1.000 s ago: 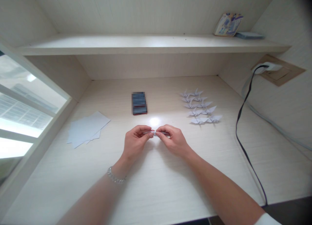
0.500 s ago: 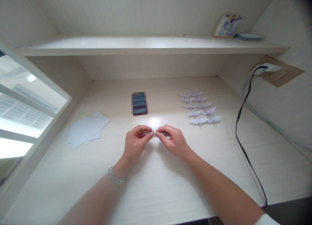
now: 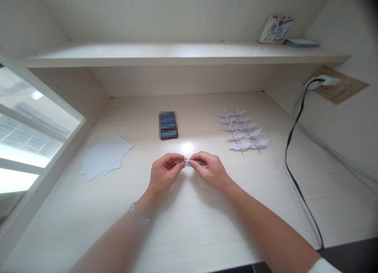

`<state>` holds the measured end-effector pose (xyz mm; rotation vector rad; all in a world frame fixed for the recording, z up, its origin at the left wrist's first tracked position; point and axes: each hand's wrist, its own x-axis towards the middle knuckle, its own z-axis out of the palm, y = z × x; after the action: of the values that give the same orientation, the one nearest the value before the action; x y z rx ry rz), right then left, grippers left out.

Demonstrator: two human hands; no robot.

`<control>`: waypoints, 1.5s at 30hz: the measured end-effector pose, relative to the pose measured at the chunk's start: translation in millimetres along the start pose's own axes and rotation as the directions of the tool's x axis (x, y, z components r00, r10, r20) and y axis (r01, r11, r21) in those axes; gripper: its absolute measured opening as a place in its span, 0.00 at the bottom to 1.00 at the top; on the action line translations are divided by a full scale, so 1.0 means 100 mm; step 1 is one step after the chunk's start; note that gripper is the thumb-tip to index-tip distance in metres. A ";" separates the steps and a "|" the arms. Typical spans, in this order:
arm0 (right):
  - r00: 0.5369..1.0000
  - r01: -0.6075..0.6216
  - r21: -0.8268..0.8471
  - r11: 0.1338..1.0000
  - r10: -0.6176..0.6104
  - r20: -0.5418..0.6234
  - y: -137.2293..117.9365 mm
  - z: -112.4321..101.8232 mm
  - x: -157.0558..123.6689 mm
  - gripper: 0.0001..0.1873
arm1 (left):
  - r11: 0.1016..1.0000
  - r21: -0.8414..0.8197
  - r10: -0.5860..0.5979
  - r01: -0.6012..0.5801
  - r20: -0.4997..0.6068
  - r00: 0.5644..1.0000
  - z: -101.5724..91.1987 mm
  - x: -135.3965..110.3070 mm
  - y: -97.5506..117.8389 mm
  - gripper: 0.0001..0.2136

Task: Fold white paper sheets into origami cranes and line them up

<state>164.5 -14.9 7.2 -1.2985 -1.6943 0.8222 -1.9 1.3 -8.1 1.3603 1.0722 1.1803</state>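
My left hand (image 3: 163, 173) and my right hand (image 3: 210, 169) meet at the middle of the pale desk (image 3: 189, 214). Both pinch a small folded piece of pale paper (image 3: 186, 162) held between the fingertips, just above the desk surface. Most of the piece is hidden by my fingers. A silver bracelet (image 3: 139, 214) is on my left wrist. Several finished paper cranes (image 3: 242, 130) lie in rows to the back right of my hands. A loose stack of pale paper sheets (image 3: 104, 156) lies to the left.
A dark phone (image 3: 168, 125) lies behind my hands. A black cable (image 3: 295, 147) runs from a wall socket (image 3: 335, 86) down the right side of the desk. A shelf above carries a small box (image 3: 276, 28) and a flat pad (image 3: 301, 43). A window frame borders the left.
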 end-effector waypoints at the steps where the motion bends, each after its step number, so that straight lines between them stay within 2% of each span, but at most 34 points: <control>1: 1.000 -0.010 0.004 1.000 0.010 0.002 0.00 0.00 0.00 0.06 | 1.000 0.017 0.002 -0.002 0.002 1.000 0.00 0.00 0.01 0.08; 11: 0.999 -0.017 0.000 1.000 0.017 0.039 -0.02 0.00 0.00 0.07 | 0.996 0.087 0.017 -0.018 0.010 1.000 -0.01 0.00 0.00 0.08; 17: 0.999 -0.004 0.012 1.000 0.004 0.046 -0.02 -0.01 -0.01 0.07 | 1.000 0.005 -0.007 0.007 0.005 1.000 0.00 0.01 0.01 0.10; 22: 0.998 -0.039 0.066 0.997 0.036 0.043 0.00 -0.02 0.00 0.07 | 1.000 0.014 -0.004 0.004 -0.020 1.000 0.00 0.01 0.01 0.10; 29: 0.999 -0.009 0.017 1.000 0.009 0.035 0.03 -0.04 0.01 0.06 | 0.985 0.165 -0.068 0.044 0.140 0.988 0.00 0.00 0.03 0.09; 34: 0.999 -0.044 0.032 0.999 0.043 0.024 0.05 -0.05 0.02 0.07 | 0.984 0.173 -0.058 0.044 0.079 0.995 0.02 0.00 0.04 0.10; 41: 0.996 -0.078 0.025 0.997 0.076 0.051 0.02 -0.06 0.02 0.07 | 0.978 0.210 -0.029 0.013 0.075 0.997 0.03 -0.01 0.05 0.09; 45: 0.985 -0.148 0.137 0.979 0.134 0.108 0.04 -0.06 0.04 0.09 | 0.984 0.177 -0.050 0.036 0.076 0.996 0.02 0.00 0.06 0.09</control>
<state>171.4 -9.6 7.1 -1.3077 -1.5996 1.0884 0.2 0.8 -2.5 1.4995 1.1639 1.0097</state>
